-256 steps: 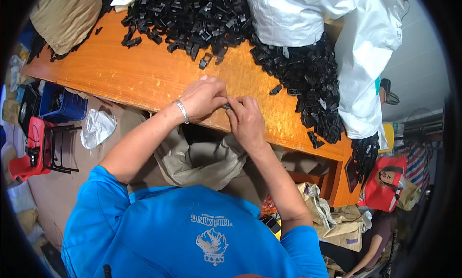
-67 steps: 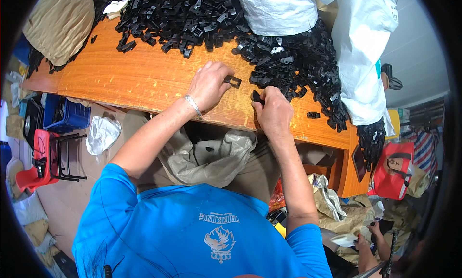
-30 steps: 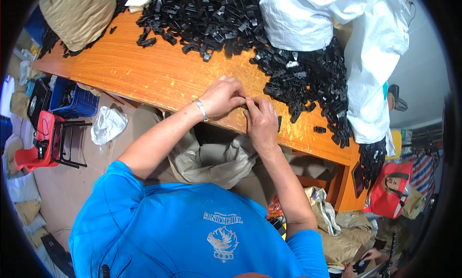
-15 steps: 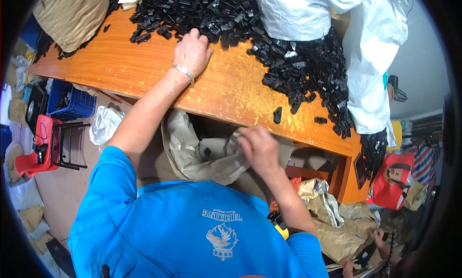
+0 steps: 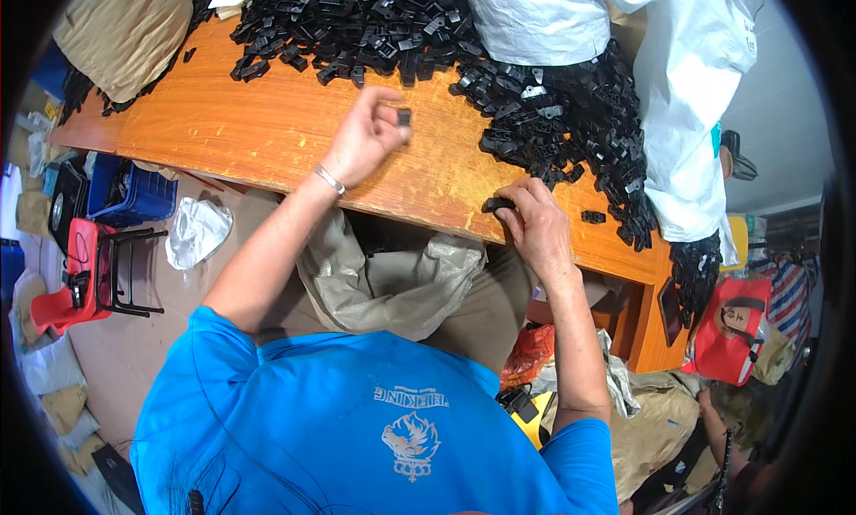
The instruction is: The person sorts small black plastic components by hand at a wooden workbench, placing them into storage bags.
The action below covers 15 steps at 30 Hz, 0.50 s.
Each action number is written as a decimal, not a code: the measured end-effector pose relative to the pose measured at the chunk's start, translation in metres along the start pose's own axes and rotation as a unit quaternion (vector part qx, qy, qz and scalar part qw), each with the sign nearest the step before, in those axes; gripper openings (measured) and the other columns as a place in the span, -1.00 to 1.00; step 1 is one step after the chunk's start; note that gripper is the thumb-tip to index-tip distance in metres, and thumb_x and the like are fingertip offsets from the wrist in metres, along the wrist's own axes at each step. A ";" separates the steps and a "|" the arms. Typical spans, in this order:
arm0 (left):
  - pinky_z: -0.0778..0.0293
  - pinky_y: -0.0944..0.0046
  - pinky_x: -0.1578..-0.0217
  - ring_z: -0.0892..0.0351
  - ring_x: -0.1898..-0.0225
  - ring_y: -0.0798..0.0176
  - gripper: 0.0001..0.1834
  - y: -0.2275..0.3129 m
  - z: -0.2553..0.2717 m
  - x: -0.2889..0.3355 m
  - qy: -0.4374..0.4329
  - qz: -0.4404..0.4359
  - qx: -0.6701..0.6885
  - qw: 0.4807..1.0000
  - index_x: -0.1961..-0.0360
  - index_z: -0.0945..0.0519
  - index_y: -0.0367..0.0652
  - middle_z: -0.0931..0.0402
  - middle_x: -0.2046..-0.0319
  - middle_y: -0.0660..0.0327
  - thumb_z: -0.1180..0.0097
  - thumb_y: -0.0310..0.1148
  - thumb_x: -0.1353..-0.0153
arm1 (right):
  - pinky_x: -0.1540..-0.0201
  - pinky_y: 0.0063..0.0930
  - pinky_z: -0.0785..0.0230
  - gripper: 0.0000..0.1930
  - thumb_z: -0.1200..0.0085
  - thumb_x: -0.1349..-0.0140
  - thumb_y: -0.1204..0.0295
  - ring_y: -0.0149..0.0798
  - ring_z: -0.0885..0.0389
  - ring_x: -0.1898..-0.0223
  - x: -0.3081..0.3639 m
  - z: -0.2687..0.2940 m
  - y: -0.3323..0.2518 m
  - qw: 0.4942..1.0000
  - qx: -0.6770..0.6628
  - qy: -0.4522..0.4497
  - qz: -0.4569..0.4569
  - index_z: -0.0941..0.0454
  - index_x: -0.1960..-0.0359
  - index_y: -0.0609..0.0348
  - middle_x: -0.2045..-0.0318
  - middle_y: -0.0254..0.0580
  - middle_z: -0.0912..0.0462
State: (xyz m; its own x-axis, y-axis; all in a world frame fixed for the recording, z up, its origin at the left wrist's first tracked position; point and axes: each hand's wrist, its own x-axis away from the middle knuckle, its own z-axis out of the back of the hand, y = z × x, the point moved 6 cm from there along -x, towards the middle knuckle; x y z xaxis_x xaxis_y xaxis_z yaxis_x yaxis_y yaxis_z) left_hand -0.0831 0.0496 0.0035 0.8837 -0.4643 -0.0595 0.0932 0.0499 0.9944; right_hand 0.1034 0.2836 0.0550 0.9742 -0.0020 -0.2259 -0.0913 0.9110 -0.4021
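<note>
My left hand (image 5: pixel 367 140), with a bracelet on its wrist, is above the middle of the wooden table and pinches a small black plastic part (image 5: pixel 404 117). Near the table's front edge, my right hand (image 5: pixel 539 222) has its fingers closed on another black plastic part (image 5: pixel 496 206), low over the wood. A large heap of similar black parts (image 5: pixel 374 24) lies beyond my left hand. More of them form a second pile (image 5: pixel 571 131) beyond and to the right of my right hand. Below the table edge, an open woven sack (image 5: pixel 392 305) rests at my lap.
White sacks (image 5: pixel 691 114) stand on the table's right side over the black parts. A brown paper sack (image 5: pixel 129 33) sits at the far left. One loose part (image 5: pixel 593 217) lies right of my right hand. A red chair (image 5: pixel 76 270) and blue crate (image 5: pixel 134 192) stand on the left.
My left hand has drawn back from the heap with a black part. My right hand has risen from the sack's opening onto the table and taken hold of the loose part there.
</note>
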 end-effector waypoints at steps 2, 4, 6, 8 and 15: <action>-0.64 0.38 -0.01 -0.67 0.08 0.45 -0.42 0.006 -0.024 0.014 -0.046 -0.006 0.105 0.993 -0.36 -0.43 -0.23 -0.60 0.06 0.27 -0.34 -0.62 -0.36 | 0.05 -0.09 -0.60 -0.79 -0.35 -0.34 0.45 0.06 -0.72 0.08 -0.003 -0.011 -0.003 1.000 0.011 0.016 -0.002 -0.74 0.02 0.14 0.13 -0.07 -0.65; -0.65 0.40 -0.02 -0.67 0.07 0.46 -0.44 0.007 -0.039 0.022 -0.073 -0.008 0.162 0.984 -0.35 -0.45 -0.23 -0.61 0.06 0.28 -0.33 -0.63 -0.37 | 0.05 -0.07 -0.60 -0.77 -0.34 -0.38 0.36 0.10 -0.71 0.10 -0.008 -0.020 -0.007 0.999 0.020 0.033 -0.017 -0.74 0.00 0.15 0.14 0.00 -0.64; -0.64 0.34 0.04 -0.68 0.11 0.36 -0.54 -0.002 -0.046 0.026 -0.093 0.013 0.087 0.992 -0.20 -0.59 -0.23 -0.62 0.13 0.27 -0.41 -0.60 -0.30 | 0.05 -0.06 -0.60 -0.76 -0.34 -0.38 0.38 0.13 -0.71 0.09 -0.014 -0.024 -0.014 0.999 0.021 0.032 -0.029 -0.73 -0.02 0.15 0.13 0.02 -0.64; -0.61 0.26 0.04 -0.66 0.11 0.25 -0.59 0.012 -0.041 0.029 -0.052 -0.066 -0.092 0.992 -0.11 -0.65 -0.22 -0.63 0.16 0.23 -0.45 -0.58 -0.24 | 0.05 -0.05 -0.60 -0.75 -0.34 -0.37 0.40 0.16 -0.71 0.09 -0.015 -0.022 -0.012 0.998 0.026 0.034 -0.047 -0.72 -0.04 0.15 0.12 0.04 -0.63; -0.50 0.04 -0.05 -0.56 0.05 -0.05 -0.66 0.016 -0.030 0.028 -0.001 -0.189 -0.307 0.933 0.09 -0.75 -0.18 -0.62 0.19 0.11 -0.52 -0.51 -0.07 | 0.03 -0.01 -0.61 -0.64 -0.36 -0.29 0.54 0.22 -0.71 0.06 -0.010 -0.030 -0.014 0.999 -0.021 0.028 0.008 -0.67 -0.11 0.24 0.07 0.07 -0.62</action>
State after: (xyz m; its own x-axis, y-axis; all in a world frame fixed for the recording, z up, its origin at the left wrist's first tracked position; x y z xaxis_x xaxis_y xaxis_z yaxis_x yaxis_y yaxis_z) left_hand -0.0431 0.0639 0.0146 0.7338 -0.5530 -0.3947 0.6436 0.3797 0.6645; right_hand 0.0882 0.2588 0.0362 0.9595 -0.0116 -0.2814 -0.1166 0.8932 -0.4342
